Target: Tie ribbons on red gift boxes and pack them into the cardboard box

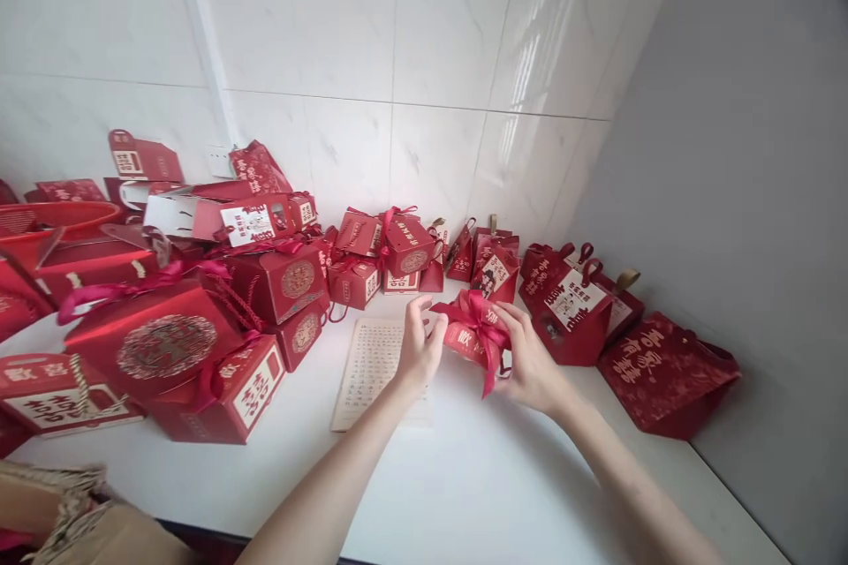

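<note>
A small red gift box (pixel 464 340) with pale lettering is held up in front of me over the white table. A shiny red ribbon (pixel 478 327) is tied round it in a bow, one tail hanging down the front. My right hand (pixel 526 362) grips the box at its right side, fingers on top and thumb low. At the left side is my left hand (pixel 422 349), with thumb and fingers curved and a gap between them, close to the ribbon's left tail. Whether its fingertips touch the ribbon is hard to make out.
A sheet with rows of writing (pixel 371 362) lies on the white table (pixel 450 494). Many red boxes (pixel 169 340) are stacked at left, others (pixel 570 309) stand at the back and right. Torn cardboard (pixel 86 521) is at lower left. A grey wall (pixel 742 194) borders the right.
</note>
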Available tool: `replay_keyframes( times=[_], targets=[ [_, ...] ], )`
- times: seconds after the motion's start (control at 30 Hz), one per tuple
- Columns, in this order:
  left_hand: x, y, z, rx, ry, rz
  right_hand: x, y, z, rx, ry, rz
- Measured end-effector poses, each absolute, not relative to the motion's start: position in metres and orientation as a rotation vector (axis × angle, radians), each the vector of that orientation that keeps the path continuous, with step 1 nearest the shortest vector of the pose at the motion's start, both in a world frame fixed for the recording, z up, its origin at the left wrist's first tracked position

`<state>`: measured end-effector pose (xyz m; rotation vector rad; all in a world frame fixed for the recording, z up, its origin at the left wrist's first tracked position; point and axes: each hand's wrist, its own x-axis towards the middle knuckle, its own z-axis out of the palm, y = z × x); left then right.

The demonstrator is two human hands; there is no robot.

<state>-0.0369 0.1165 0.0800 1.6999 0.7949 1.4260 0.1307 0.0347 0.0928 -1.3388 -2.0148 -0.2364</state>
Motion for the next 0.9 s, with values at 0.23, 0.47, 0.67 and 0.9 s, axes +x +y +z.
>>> replay_keyframes(
  times=[0.23, 0.47, 0.67, 0.9],
  targets=[
    [-0.035, 0.108, 0.088, 1.816, 0.707, 1.334, 0.132, 0.021, 0.087, -1.309, -2.017, -0.05],
    [-0.035, 0.114, 0.087, 1.785, 0.785, 1.289, 0.137, 0.02, 0.087, -1.301, -1.889, -0.01],
    [-0.035, 0.119, 0.083, 1.814, 0.828, 1.214, 0.139, 0.024, 0.084, -1.278, -1.876, -0.018],
    [-0.038, 0.126, 0.081, 1.843, 0.88, 1.017, 0.145, 0.027, 0.08, -1.279, -1.814, 0.123]
  ],
)
